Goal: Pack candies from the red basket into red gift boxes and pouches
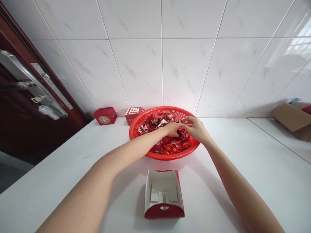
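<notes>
One box [164,183], lower centre, open upward, presumably for easy reach; mid-frame, left hand [173,129] among basket [167,157] candies [173,147], right hand [197,128] curled alongside, both grips unclear

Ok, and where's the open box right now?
In the head view, the open box sits on the white surface at the bottom, just right of centre, on the near side of the red basket.

Basket [172,157], centre of frame: smooth perforated plastic, slight sheen. Sweets [173,146] inside: crinkled, glossy film wrappers. Open box [153,212], lower centre: folded card, pale interior matt. Tabletop [255,161]: smooth, low sheen. Wall tiles [136,64], top: glossy, reflective at upper right. Door handle [23,84], left: shiny metal. Carton [291,118], right edge: matt cardboard.
</notes>
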Demonstrator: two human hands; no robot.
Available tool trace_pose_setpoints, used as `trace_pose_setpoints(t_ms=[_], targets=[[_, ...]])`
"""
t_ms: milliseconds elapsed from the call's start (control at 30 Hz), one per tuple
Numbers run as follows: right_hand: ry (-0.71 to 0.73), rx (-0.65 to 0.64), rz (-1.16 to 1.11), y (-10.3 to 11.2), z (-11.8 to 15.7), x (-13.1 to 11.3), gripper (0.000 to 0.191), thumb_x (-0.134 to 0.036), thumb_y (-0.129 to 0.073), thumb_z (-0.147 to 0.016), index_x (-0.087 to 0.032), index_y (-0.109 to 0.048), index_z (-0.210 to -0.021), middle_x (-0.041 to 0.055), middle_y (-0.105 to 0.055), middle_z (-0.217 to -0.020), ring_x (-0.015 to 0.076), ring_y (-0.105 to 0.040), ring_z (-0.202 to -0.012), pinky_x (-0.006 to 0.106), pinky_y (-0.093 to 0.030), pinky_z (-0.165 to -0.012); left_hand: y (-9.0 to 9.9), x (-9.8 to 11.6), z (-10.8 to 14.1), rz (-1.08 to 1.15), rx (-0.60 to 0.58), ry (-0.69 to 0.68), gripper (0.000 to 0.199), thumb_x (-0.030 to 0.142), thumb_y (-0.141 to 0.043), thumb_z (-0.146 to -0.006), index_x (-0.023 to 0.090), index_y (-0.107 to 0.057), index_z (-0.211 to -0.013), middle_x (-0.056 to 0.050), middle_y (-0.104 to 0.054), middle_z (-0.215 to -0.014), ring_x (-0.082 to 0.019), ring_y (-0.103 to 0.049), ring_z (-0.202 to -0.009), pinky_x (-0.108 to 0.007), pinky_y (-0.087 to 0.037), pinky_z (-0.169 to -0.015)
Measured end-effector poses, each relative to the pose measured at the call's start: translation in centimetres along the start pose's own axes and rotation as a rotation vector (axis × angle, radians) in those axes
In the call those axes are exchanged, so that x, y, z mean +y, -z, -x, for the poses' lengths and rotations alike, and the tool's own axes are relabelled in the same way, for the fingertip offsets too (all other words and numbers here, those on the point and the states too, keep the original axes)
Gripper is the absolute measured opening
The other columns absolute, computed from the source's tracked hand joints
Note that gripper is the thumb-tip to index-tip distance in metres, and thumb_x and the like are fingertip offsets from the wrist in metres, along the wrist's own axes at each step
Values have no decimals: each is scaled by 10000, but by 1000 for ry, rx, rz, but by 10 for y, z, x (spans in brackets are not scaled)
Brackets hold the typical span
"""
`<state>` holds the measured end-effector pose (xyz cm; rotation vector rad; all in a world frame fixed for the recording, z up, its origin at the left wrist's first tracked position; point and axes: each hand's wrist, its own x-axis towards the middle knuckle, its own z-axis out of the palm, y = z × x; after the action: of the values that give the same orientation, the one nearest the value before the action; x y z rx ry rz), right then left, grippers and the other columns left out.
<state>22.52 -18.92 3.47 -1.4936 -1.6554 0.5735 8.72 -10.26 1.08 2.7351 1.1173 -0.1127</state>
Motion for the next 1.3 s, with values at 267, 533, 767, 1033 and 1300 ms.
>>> trace_pose_setpoints(t_ms=[267,533,767,1033,1300], targets=[[21,8,-7,0,0,2,71,-187,-605,-854,-209,-662,-890,63,-761,-1017,227,-726,-959,340,-561,-823,5,4,5,-30,-21,16,570,282,-745,-788,191,-579,-1326,-93,-735,-1166,-325,-689,-1130,-375,-550,-946],[12,20,-15,1,0,1,84,-180,-591,-832,-202,-663,-868,62,-749,-958,226,-712,-947,345,-563,-823,6,1,6,-123,-41,82,753,422,-809,-720,121,-546,-1359,-227,-537,-1442,-384,-541,-1343,-415,-476,-1094],[4,21,-11,1,2,0,105,-216,-587,-833,-197,-674,-890,68,-746,-928,229,-719,-885,341,-569,-764,1,-11,-2,-8,-51,53,1065,467,-862,-609,201,-385,-1524,-164,-483,-1543,-385,-436,-1436,-439,-413,-1157],[7,33,-17,1,0,3,107,-216,-595,-827,-192,-664,-906,72,-735,-899,241,-728,-907,360,-582,-796,7,-9,-4,20,-84,61,725,391,-835,-653,199,-611,-1315,-99,-702,-1271,-337,-619,-1225,-348,-493,-1020],[7,24,-12,1,-1,3,104,-197,-594,-840,-183,-663,-917,86,-755,-970,236,-725,-954,357,-578,-831,14,-7,2,87,-142,65,342,302,-765,-695,223,-725,-1026,-33,-761,-1003,-265,-699,-953,-286,-522,-807]])
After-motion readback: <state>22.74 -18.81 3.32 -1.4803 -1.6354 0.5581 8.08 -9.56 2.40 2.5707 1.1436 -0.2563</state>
